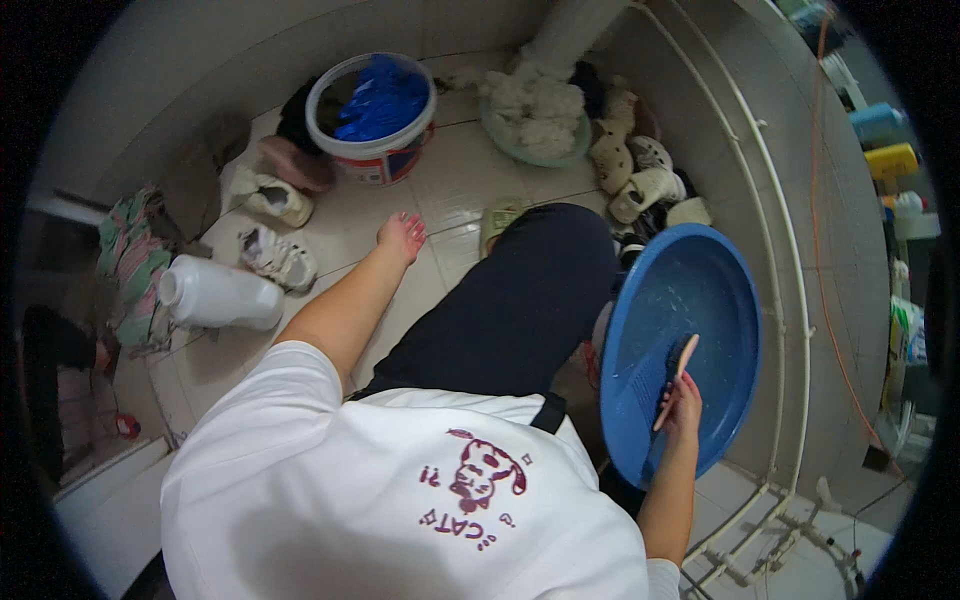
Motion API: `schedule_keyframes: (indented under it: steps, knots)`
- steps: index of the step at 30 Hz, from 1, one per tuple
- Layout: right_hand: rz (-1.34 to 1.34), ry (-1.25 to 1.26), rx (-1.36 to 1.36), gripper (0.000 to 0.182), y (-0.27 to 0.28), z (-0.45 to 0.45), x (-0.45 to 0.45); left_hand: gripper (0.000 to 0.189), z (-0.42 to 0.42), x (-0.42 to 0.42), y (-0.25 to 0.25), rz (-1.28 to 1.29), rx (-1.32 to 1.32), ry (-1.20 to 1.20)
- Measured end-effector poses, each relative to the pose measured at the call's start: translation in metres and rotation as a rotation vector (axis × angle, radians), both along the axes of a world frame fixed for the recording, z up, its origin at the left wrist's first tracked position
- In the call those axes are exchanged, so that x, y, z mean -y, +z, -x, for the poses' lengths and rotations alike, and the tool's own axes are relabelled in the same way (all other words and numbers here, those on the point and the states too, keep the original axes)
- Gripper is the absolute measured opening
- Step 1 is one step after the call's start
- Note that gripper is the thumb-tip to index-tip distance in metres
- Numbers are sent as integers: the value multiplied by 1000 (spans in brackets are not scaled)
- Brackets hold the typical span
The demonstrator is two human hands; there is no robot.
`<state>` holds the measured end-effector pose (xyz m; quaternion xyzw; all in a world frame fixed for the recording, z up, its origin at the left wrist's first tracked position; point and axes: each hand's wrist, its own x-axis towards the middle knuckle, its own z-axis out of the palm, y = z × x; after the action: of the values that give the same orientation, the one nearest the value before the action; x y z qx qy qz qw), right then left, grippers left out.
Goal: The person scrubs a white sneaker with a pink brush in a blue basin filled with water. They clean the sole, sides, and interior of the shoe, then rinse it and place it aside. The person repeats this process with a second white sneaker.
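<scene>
My right hand (684,405) grips a wooden-handled scrubbing brush (684,357) with dark bristles, held over a large blue plastic basin (731,300). The basin has a ribbed washboard area on its inner side and seems to hold shallow water. It sits to my right, beside my dark trouser leg (502,300). My left hand (405,236) is held out over the tiled floor, palm up and fingers apart, with nothing in it. The nearest things to it are a pair of off-white shoes (279,259) and a white bucket (373,154) with blue plastic inside.
White pipes (776,247) run along the right wall. Several shoes (637,180) crowd between the wall and basin. A pale green basin (551,160) holds whitish fluffy material (544,112). A white plastic jug (225,292) lies left by a crumpled cloth (135,262); bottles (892,160) line the far right.
</scene>
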<state>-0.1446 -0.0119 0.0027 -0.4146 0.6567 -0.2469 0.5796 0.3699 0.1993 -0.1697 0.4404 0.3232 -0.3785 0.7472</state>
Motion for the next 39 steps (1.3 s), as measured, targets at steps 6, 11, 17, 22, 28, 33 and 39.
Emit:
schedule_keyframes:
  steps: [6,11,17,22,28,33,39]
  knots:
    - [556,253,-727,48,-66,25,19,34,7,110,78,175,261,-449]
    - [566,404,-1148,52,-13,-35,-5,37,11,187,119,108,380,-774]
    - [567,410,-1137,51,-11,-37,-4,40,17,307,167,-183,887,-1371]
    - [606,410,-1122,52,-16,-34,-1,41,65,406,129,-359,1578,-1818]
    - [569,395,-1111,54,-14,-35,4,41,135,447,27,-434,1892,-2245]
    - [554,424,-1101,56,-17,-32,6,46,145,477,-50,-354,2034,-2206]
    - [537,484,-1109,57,-15,-34,11,45,132,515,-130,-419,1855,-2228]
